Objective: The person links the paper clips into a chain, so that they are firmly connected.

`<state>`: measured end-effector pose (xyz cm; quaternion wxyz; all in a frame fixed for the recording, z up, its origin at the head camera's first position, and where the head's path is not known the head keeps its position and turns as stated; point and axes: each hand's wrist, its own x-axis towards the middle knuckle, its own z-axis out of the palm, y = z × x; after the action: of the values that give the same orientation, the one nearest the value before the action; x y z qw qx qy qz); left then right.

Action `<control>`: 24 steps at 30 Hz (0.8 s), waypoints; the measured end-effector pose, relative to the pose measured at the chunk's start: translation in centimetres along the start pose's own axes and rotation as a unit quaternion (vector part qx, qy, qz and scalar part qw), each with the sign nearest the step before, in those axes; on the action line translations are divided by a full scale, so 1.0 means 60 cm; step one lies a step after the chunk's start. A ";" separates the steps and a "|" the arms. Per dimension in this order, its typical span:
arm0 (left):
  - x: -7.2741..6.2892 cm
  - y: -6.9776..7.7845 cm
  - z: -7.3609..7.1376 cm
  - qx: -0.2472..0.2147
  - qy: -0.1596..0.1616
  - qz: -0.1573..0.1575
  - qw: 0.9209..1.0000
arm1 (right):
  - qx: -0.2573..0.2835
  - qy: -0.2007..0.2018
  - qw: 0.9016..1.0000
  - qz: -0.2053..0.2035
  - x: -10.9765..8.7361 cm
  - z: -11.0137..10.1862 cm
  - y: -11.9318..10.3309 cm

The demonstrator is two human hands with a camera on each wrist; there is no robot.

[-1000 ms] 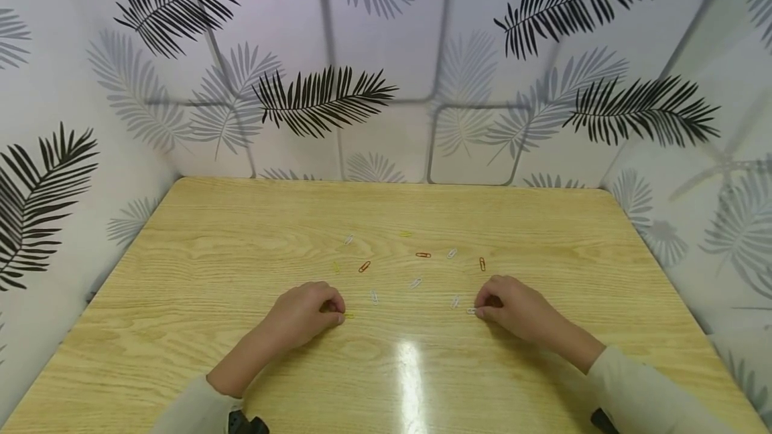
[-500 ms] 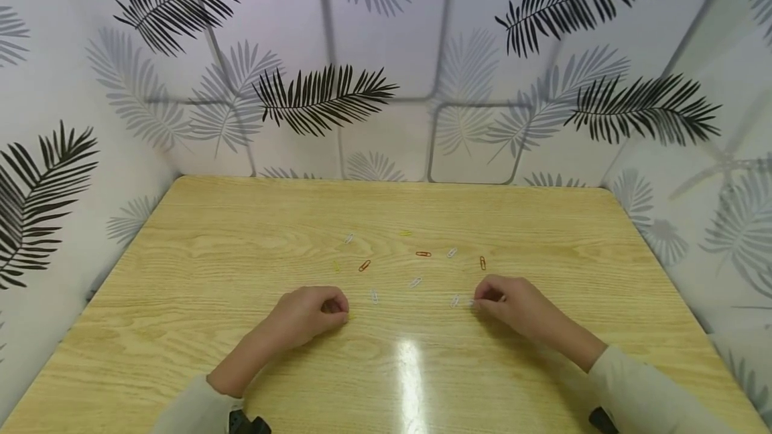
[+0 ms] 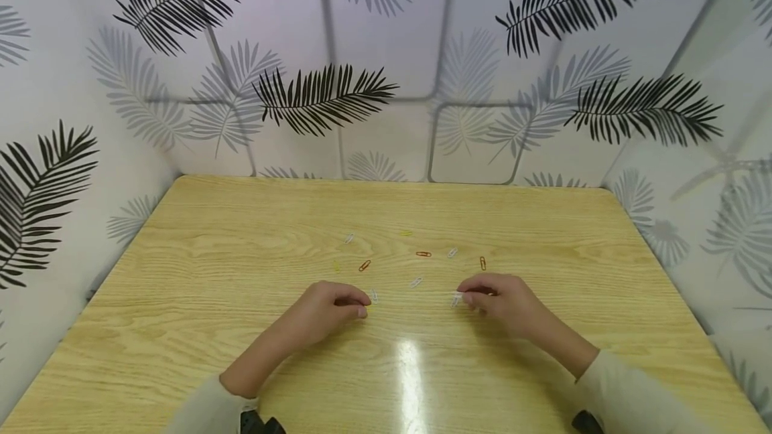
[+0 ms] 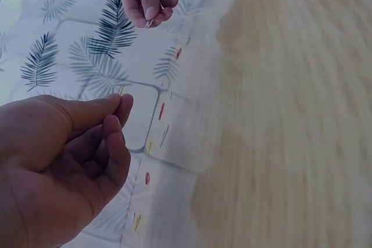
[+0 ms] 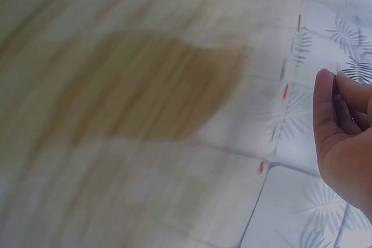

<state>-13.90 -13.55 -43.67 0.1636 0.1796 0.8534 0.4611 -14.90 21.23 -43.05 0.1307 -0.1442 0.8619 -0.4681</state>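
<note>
Where the left hand [image 4: 64, 164] pinches, a yellow paperclip [image 4: 121, 90] juts out.

white paperclips [image 3: 416, 282]: 6 | red paperclips [image 3: 423, 254]: 3 | yellow paperclips [image 3: 407, 233]: 3 | hands [image 3: 324, 311] [image 3: 508, 301]: 2 | table [image 3: 241, 226]: 1

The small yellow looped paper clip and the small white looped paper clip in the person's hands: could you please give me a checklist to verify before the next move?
1. Left hand pinches the small yellow looped paper clip: ok.
2. Right hand pinches the small white looped paper clip: ok.
3. Held clips are separate, not linked: ok; a gap shows between the hands.
4. No loose clips near the fingertips: not ok; in the head view, one loose white paper clip shows by the left fingertips, another loose white paper clip by the right.
5. Loop ends of the held clips face correctly: cannot tell; too small.
</note>
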 end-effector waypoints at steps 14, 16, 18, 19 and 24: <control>0.007 0.027 0.011 -0.087 -0.022 -0.018 0.996 | 0.080 -0.004 0.997 -0.013 -0.007 0.045 -0.063; 0.006 0.032 0.012 -0.092 -0.022 -0.012 0.995 | 0.061 -0.001 0.998 -0.035 -0.010 0.050 -0.069; 0.006 0.037 0.013 -0.097 -0.021 -0.007 0.995 | 0.050 0.003 0.997 -0.060 -0.013 0.055 -0.074; 0.006 0.040 0.013 -0.100 -0.020 -0.005 0.995 | 0.048 0.005 0.996 -0.074 -0.015 0.057 -0.076; 0.003 0.053 0.015 -0.116 -0.015 -0.002 0.993 | 0.048 0.024 0.989 -0.139 -0.019 0.067 -0.089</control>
<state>-13.14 -11.17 -41.48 0.1968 0.1649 0.7921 0.5537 -11.72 15.81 -40.55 0.0504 -0.2450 0.8129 -0.5260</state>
